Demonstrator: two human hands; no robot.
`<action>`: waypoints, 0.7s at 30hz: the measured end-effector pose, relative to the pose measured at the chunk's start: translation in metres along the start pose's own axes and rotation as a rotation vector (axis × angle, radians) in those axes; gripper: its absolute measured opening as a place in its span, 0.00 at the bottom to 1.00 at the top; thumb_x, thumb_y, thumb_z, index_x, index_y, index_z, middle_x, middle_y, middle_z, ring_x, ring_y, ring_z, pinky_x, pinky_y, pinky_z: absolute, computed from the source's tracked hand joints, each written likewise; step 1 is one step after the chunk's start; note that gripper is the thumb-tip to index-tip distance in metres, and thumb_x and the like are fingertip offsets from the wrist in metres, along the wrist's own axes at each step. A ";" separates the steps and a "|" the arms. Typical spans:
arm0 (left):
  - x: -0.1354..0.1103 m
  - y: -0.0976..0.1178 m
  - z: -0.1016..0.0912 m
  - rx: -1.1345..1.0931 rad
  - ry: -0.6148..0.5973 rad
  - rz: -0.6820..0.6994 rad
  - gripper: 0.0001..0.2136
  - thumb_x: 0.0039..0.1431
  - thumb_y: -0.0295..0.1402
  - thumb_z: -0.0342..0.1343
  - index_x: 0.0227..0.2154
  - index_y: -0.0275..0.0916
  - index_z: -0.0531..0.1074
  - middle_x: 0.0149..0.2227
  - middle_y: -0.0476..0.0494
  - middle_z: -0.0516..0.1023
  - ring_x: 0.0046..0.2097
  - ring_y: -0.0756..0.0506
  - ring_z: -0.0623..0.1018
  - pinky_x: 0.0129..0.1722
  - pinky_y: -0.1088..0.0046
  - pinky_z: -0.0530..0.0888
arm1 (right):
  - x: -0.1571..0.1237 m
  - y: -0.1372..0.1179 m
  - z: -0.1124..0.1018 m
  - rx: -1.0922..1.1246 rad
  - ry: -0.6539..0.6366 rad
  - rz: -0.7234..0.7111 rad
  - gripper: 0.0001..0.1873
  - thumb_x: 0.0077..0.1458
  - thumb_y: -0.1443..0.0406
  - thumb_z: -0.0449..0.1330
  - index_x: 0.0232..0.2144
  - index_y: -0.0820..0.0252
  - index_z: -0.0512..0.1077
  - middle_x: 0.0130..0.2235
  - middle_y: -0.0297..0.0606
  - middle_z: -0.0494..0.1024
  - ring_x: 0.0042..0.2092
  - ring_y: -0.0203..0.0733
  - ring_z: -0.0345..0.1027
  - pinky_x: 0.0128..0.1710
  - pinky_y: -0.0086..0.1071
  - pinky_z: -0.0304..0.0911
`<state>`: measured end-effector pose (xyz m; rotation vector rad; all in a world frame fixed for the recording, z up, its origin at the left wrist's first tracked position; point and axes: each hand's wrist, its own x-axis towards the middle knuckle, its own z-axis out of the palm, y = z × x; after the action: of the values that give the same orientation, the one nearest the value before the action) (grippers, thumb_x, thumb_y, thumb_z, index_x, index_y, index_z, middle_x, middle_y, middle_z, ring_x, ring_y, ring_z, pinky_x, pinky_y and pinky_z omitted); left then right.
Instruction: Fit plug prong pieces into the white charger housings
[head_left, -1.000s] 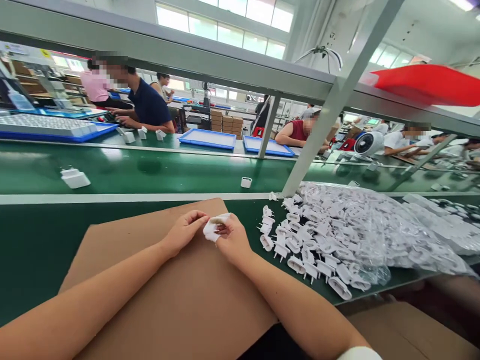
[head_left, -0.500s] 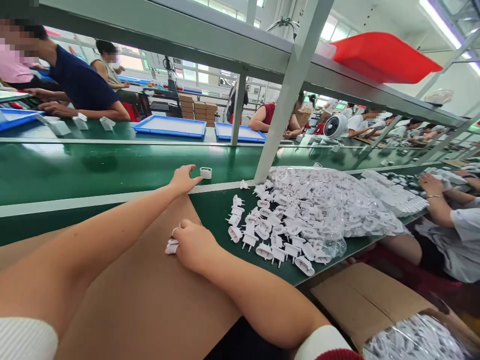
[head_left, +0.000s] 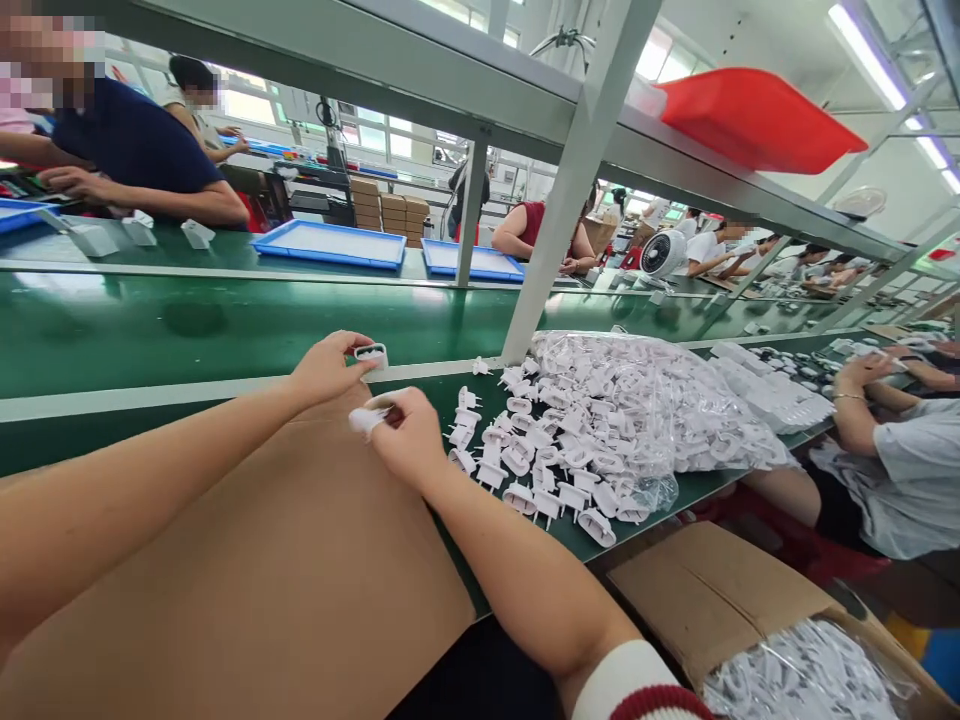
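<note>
Over the near edge of the green conveyor belt, my left hand (head_left: pixel 328 370) pinches a small white charger housing (head_left: pixel 373 357) with its open end showing. My right hand (head_left: pixel 412 432) is just below and to the right, its fingers closed on a white plug piece (head_left: pixel 364 420) that motion blurs. Beside that hand, on the green bench, lie several loose white plug pieces (head_left: pixel 517 457) with metal pins. Behind them a clear plastic bag (head_left: pixel 637 400) spills more of the same. Brown cardboard (head_left: pixel 285 560) lies under my forearms.
A grey metal post (head_left: pixel 555 190) rises from the bench, and a shelf carries a red tray (head_left: pixel 757 120). An open cardboard box (head_left: pixel 720 590) of white parts stands low at right. Blue-rimmed trays (head_left: pixel 330 245) and co-workers are across the belt (head_left: pixel 150 325); another person sits at right.
My left hand has taken hold of the charger housing from the belt and drawn it back left. My right hand has risen toward it with the plug piece. The view has shifted slightly.
</note>
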<state>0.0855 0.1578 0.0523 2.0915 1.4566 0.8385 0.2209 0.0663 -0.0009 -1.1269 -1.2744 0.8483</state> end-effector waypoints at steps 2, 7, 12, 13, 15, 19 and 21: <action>-0.012 -0.013 -0.013 0.011 -0.040 -0.003 0.19 0.51 0.46 0.62 0.42 0.42 0.76 0.45 0.41 0.79 0.49 0.35 0.77 0.50 0.57 0.75 | 0.007 -0.001 -0.002 0.216 0.087 0.137 0.11 0.47 0.69 0.62 0.37 0.58 0.73 0.37 0.36 0.76 0.34 0.38 0.71 0.39 0.34 0.69; -0.096 -0.035 -0.025 0.022 -0.174 0.121 0.21 0.57 0.50 0.58 0.47 0.41 0.75 0.50 0.41 0.78 0.50 0.37 0.77 0.54 0.59 0.72 | 0.008 -0.006 -0.007 0.604 0.105 0.372 0.25 0.37 0.72 0.64 0.41 0.57 0.67 0.36 0.34 0.80 0.37 0.38 0.75 0.38 0.30 0.69; -0.139 -0.038 -0.018 -0.070 -0.162 0.086 0.23 0.56 0.50 0.60 0.50 0.42 0.74 0.51 0.41 0.77 0.49 0.39 0.77 0.49 0.64 0.74 | -0.012 -0.016 -0.013 0.174 -0.099 0.140 0.19 0.44 0.65 0.67 0.41 0.57 0.73 0.37 0.35 0.80 0.36 0.38 0.72 0.37 0.31 0.68; -0.141 -0.040 -0.016 -0.092 -0.141 0.062 0.25 0.54 0.50 0.62 0.51 0.42 0.74 0.52 0.40 0.76 0.50 0.39 0.76 0.49 0.64 0.74 | -0.016 -0.018 -0.014 0.016 -0.150 0.068 0.17 0.47 0.65 0.65 0.42 0.56 0.74 0.38 0.35 0.80 0.37 0.39 0.72 0.38 0.32 0.68; -0.141 -0.045 -0.014 -0.122 -0.132 0.049 0.27 0.51 0.52 0.64 0.50 0.41 0.75 0.51 0.40 0.77 0.50 0.38 0.76 0.49 0.64 0.74 | -0.024 -0.019 -0.017 -0.338 -0.256 -0.060 0.16 0.51 0.68 0.61 0.43 0.55 0.76 0.41 0.38 0.80 0.41 0.42 0.71 0.43 0.36 0.68; -0.138 -0.050 -0.012 -0.148 -0.159 0.065 0.23 0.54 0.55 0.60 0.42 0.41 0.78 0.42 0.42 0.79 0.45 0.39 0.76 0.45 0.64 0.73 | -0.027 -0.013 -0.018 -0.677 -0.351 -0.102 0.18 0.51 0.72 0.58 0.44 0.57 0.77 0.45 0.41 0.80 0.45 0.44 0.72 0.47 0.39 0.67; -0.138 -0.051 -0.012 -0.145 -0.155 0.086 0.23 0.53 0.55 0.60 0.40 0.40 0.78 0.41 0.41 0.78 0.45 0.39 0.75 0.45 0.64 0.72 | -0.024 -0.009 -0.017 -0.556 -0.309 -0.032 0.15 0.52 0.69 0.60 0.43 0.57 0.78 0.43 0.39 0.80 0.39 0.41 0.72 0.42 0.37 0.68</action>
<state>0.0085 0.0458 -0.0037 2.0719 1.1979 0.7708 0.2330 0.0384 0.0023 -1.4384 -1.8532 0.6756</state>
